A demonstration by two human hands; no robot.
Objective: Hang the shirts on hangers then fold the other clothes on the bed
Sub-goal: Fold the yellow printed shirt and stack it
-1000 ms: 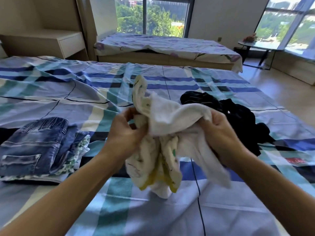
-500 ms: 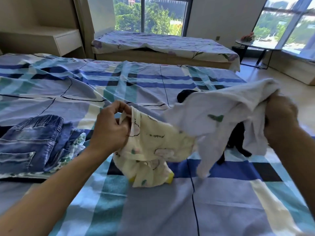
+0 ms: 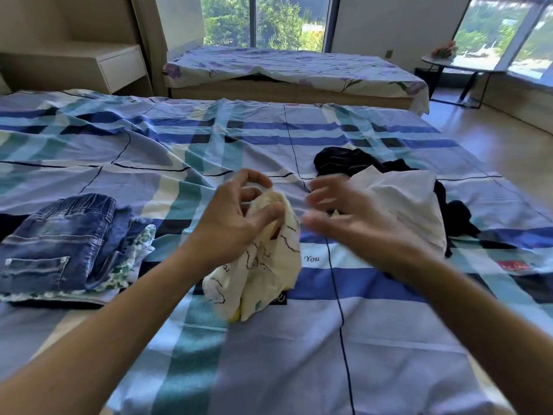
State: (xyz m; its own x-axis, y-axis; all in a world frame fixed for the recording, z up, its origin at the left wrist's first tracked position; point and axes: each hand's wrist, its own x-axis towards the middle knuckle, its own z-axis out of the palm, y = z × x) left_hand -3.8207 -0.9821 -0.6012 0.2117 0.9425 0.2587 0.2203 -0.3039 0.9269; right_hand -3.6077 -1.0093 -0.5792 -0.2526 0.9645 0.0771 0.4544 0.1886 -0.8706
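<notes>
Left hand (image 3: 236,217) grips the bunched top of a small cream printed cloth garment (image 3: 269,265), its lower end resting on the plaid-covered bed (image 3: 299,354). Right hand (image 3: 359,223), fingers spread, holds nothing. Cloth likely light and limp; take opposite edges.

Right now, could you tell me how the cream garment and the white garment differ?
The cream garment is printed with dark lines; the white garment looks plain. The left hand grips the cream one, bunched; the white one lies loose on the black clothes, with the right hand open in front of it. Both are crumpled, unfolded.
</notes>
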